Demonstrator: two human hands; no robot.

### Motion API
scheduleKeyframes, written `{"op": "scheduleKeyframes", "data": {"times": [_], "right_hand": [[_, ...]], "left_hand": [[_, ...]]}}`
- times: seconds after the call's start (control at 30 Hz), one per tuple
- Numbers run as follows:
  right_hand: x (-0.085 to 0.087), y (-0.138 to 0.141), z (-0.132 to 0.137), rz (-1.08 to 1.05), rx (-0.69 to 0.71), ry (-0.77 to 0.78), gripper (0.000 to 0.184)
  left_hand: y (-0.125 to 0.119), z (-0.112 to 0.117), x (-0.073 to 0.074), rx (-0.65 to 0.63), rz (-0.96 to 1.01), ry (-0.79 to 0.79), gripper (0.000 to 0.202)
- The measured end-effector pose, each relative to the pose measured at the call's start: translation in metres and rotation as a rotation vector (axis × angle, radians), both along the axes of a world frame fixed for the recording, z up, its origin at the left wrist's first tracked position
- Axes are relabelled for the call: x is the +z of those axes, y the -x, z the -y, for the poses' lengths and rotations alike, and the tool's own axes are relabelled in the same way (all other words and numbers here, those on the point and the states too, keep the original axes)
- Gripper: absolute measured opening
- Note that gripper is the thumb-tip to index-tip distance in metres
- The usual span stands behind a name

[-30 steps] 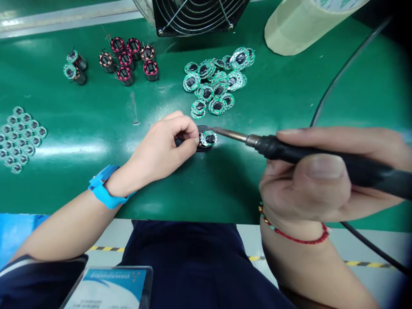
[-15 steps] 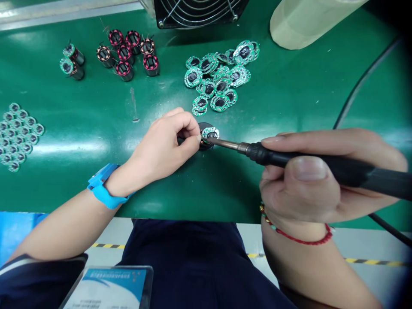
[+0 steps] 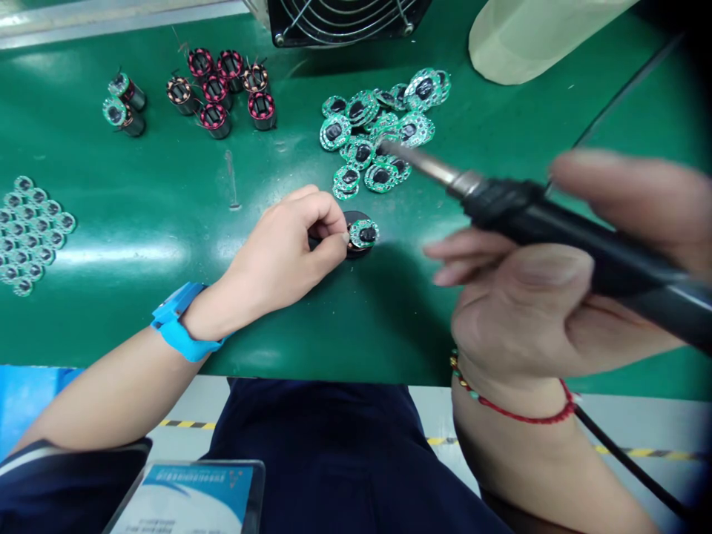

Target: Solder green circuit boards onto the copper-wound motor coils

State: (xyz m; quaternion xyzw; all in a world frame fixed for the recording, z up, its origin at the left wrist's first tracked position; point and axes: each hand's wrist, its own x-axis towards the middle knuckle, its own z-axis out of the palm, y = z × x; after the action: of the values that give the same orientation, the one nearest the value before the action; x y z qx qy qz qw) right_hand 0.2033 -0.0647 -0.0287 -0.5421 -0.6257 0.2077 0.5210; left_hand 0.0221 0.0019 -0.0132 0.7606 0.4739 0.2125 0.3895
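Note:
A soldering iron (image 3: 556,215) is in my right hand (image 3: 528,311), with the thumb pressed along its black handle. Its blurred metal tip is raised and overlaps the board pile in the view. My left hand (image 3: 300,245) pinches thumb and index finger together at the left edge of a small round green circuit board (image 3: 366,234); what the fingertips hold is hidden. That board has a black blob at its middle and sits over a black round base (image 3: 354,253). Copper-coloured bits show between the board and my fingertips.
Loose round circuit boards (image 3: 383,126) are piled beyond my hands. Wound motor stators (image 3: 216,90) stand at the back left, with two board-topped ones (image 3: 123,104) beside them. More boards (image 3: 32,236) lie in rows far left. A fan (image 3: 345,21) and a pale container (image 3: 534,37) stand behind.
My right hand has lifted the soldering iron's tip off the board, up and toward the right. My left hand stays pinched at the same place.

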Motion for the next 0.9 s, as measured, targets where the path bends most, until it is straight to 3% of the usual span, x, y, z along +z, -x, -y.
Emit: {"op": "scheduleKeyframes", "data": {"times": [0.1, 0.2, 0.27, 0.5, 0.67, 0.77, 0.9], "right_hand": [[0.000, 0.004, -0.012, -0.072, 0.040, -0.024, 0.043], [-0.004, 0.004, -0.020, 0.178, 0.238, 0.060, 0.049], [-0.007, 0.003, -0.022, 0.302, 0.299, 0.046, 0.051], [-0.005, 0.008, -0.020, 0.292, 0.236, 0.030, 0.049], [0.000, 0.005, -0.017, 0.203, 0.234, -0.002, 0.051], [-0.002, 0.003, -0.016, 0.173, 0.231, 0.039, 0.048], [-0.008, 0.002, -0.016, 0.134, 0.232, 0.095, 0.044]], "left_hand": [[-0.001, 0.000, -0.001, 0.003, 0.005, -0.020, 0.015], [-0.002, 0.000, -0.002, 0.004, 0.010, -0.029, 0.014], [-0.002, -0.001, -0.002, 0.004, 0.013, -0.034, 0.013], [0.005, -0.002, -0.005, -0.048, 0.065, -0.036, 0.010], [0.003, -0.001, -0.012, -0.233, -0.072, -0.181, 0.031], [-0.001, -0.003, -0.015, -0.239, -0.121, -0.230, 0.017], [-0.001, -0.012, -0.016, -0.262, -0.010, -0.203, 0.006]]}}
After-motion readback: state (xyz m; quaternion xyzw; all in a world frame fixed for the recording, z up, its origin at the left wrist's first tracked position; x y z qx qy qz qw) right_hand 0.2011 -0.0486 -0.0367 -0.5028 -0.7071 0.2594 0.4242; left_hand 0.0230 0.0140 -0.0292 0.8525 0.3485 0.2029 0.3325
